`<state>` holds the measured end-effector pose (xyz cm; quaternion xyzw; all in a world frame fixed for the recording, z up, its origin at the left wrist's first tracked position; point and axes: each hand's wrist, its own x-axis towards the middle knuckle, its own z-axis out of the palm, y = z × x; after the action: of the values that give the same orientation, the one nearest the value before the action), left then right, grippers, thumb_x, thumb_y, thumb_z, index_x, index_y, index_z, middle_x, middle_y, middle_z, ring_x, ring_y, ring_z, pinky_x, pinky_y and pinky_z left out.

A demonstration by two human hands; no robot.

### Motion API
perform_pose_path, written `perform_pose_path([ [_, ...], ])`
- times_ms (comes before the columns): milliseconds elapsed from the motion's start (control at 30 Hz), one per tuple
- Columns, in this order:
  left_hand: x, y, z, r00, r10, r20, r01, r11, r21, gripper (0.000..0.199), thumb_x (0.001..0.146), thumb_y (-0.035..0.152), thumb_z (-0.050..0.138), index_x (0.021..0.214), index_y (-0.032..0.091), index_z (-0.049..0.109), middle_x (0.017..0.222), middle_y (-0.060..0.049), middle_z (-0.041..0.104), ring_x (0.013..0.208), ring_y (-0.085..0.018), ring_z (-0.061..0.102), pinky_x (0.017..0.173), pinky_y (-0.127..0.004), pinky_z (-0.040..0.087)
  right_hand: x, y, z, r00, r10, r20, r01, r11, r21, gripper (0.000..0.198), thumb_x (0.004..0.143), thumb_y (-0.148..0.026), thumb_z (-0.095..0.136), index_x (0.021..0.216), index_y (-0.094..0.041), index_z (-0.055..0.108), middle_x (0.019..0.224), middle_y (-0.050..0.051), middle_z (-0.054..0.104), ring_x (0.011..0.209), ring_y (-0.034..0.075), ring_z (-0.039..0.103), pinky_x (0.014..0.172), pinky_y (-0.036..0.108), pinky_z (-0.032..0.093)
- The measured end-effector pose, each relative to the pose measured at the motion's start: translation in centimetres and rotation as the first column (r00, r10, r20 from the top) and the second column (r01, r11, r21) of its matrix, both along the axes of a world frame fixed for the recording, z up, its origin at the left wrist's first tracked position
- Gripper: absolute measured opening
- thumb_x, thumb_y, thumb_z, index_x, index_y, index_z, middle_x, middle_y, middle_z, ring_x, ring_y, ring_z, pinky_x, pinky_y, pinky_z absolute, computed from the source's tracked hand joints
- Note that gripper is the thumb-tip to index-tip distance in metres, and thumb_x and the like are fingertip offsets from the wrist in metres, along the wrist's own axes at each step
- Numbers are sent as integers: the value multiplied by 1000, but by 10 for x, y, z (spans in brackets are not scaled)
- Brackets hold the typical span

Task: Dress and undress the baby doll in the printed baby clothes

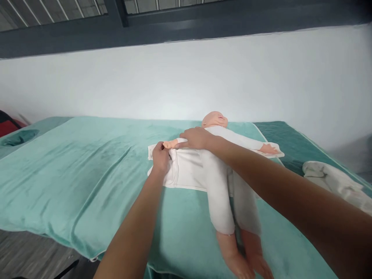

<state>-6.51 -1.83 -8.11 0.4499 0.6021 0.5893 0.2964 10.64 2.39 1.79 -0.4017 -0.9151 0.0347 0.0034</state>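
A baby doll (pixel 217 193) with a white cloth body lies on its back, head toward the wall and bare feet toward me. Beneath it a white baby garment (pixel 187 168) is spread out, one sleeve reaching under the doll's arm on the right. My left hand (pixel 161 158) is closed at the doll's hand on the left, its fingertips pinching there beside the garment's edge. Over that same doll arm, near the wrist, my right hand (pixel 195 138) is wrapped with the thumb below. My right forearm crosses in front of the doll's torso and hides part of it.
A green sheet (pixel 72 170) covers the bed, with a darker green layer (pixel 276 131) showing at the right. A bunched white cloth (pixel 334 182) lies near the right edge. Behind stands a white wall (pixel 145 81); a red and black item (pixel 8 124) is at far left.
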Motion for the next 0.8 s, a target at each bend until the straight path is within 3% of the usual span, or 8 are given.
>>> perform_pose_path([
  [167, -1, 2, -2, 989, 30, 142, -35, 999, 29, 14, 77, 32, 56, 73, 20, 50, 63, 5, 48, 51, -8, 41, 49, -21, 35, 4, -3, 5, 999, -16, 50, 17, 1000, -23, 58, 92, -71, 33, 90, -21, 62, 97, 9, 70, 91, 28, 63, 77, 35, 37],
  [333, 3, -3, 0, 988, 83, 128, -91, 994, 55, 16, 81, 33, 58, 73, 20, 52, 63, 5, 48, 55, -10, 44, 54, -23, 36, 5, 1, -2, 994, -48, 103, 48, 999, -1, 53, 91, -67, 39, 97, -22, 66, 100, 11, 71, 97, 30, 64, 82, 38, 38],
  [433, 7, -9, 3, 994, 113, 5, -113, 989, 96, 15, 82, 30, 60, 72, 20, 55, 68, 3, 54, 65, -11, 49, 63, -24, 38, 1, 5, -10, 991, -71, 116, 68, 997, 27, 52, 90, -66, 42, 97, -21, 67, 98, 12, 71, 96, 31, 64, 83, 40, 39],
  [533, 11, -13, 5, 984, 80, -160, -60, 991, 124, 17, 87, 32, 58, 75, 20, 56, 71, 2, 58, 70, -13, 52, 68, -25, 39, -6, 7, -17, 989, -71, 129, 66, 997, 44, 52, 91, -64, 41, 96, -20, 68, 95, 13, 71, 94, 30, 64, 84, 42, 39],
  [700, 14, -13, 4, 973, -40, -229, 63, 994, 93, 23, 91, 40, 54, 81, 20, 61, 77, 0, 65, 75, -15, 58, 71, -28, 43, -17, 9, -26, 989, -115, 93, 105, 988, 112, 53, 93, -62, 40, 103, -18, 68, 103, 15, 71, 98, 32, 63, 86, 45, 41],
  [800, 14, -11, 2, 952, -19, -307, 53, 993, 103, 25, 94, 40, 48, 89, 21, 64, 88, -3, 68, 84, -18, 61, 79, -30, 46, -23, 9, -31, 986, -161, 51, 151, 975, 164, 44, 94, -52, 47, 111, -15, 64, 111, 17, 69, 103, 33, 62, 91, 46, 40],
])
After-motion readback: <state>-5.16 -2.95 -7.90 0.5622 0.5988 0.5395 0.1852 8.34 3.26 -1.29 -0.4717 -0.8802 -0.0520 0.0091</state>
